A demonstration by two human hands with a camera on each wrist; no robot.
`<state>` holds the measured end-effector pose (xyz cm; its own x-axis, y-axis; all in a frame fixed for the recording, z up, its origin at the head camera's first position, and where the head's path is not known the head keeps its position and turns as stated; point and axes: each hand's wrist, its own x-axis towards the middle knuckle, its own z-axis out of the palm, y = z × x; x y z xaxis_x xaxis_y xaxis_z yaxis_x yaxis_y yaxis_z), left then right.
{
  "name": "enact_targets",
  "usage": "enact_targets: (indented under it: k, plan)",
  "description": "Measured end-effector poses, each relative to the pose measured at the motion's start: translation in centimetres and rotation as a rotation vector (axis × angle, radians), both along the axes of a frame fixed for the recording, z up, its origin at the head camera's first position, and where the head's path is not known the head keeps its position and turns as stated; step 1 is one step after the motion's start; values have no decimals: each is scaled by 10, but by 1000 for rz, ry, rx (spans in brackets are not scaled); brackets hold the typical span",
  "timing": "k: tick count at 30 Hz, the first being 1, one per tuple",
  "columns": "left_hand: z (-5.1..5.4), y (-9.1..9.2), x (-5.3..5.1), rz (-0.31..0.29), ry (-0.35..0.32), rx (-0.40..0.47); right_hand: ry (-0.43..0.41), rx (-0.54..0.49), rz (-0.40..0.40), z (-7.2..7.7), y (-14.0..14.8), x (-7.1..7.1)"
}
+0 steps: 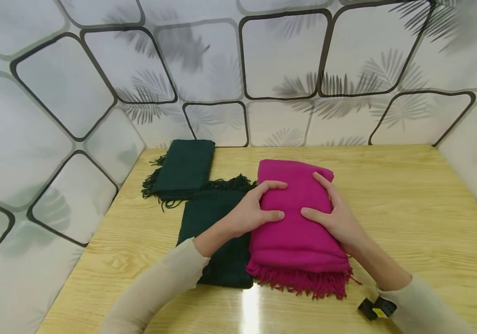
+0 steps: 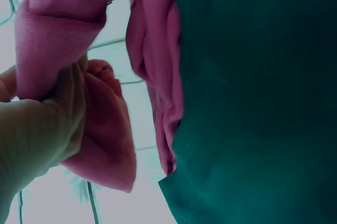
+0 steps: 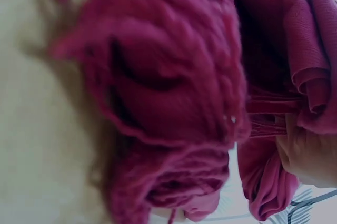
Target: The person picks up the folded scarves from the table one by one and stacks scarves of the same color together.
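Note:
A folded magenta scarf [image 1: 298, 239] with a fringe [image 1: 305, 282] along its near edge is held between both hands. From its left side my left hand [image 1: 252, 211] grips it, thumb on top. On the right side my right hand [image 1: 340, 222] grips it in the same way. In the left wrist view the left fingers tuck into the pink folds [image 2: 63, 34]. The right wrist view has the right hand [image 3: 310, 153] partly covered by cloth layers. A folded dark green scarf [image 1: 227, 262] lies against the magenta one, partly under my left forearm.
Another folded dark green scarf [image 1: 188, 164] with fringe lies at the table's far left. The wooden table [image 1: 422, 208] meets patterned fabric walls [image 1: 284, 55] at its back and sides. A small black device [image 1: 376, 308] sits at the right wrist.

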<state>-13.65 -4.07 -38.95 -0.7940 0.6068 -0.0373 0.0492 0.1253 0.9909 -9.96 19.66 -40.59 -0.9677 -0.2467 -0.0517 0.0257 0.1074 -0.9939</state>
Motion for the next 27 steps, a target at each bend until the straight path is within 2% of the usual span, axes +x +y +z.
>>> enact_targets:
  k: [7,14,17,22,27]
  plan:
    - [-10,-5,12,77,-60,-46,-87,-42,33,-11,0,8]
    - [-22,0,13,86,-55,-118,-93,45,21,-20,1,11]
    - [-25,0,12,67,-25,-170,-89,74,42,-23,5,11]
    - [-28,-3,11,10,34,-265,-89,102,136,-27,13,10]
    - [-26,-14,11,-117,186,-437,-69,163,221,-29,22,9]
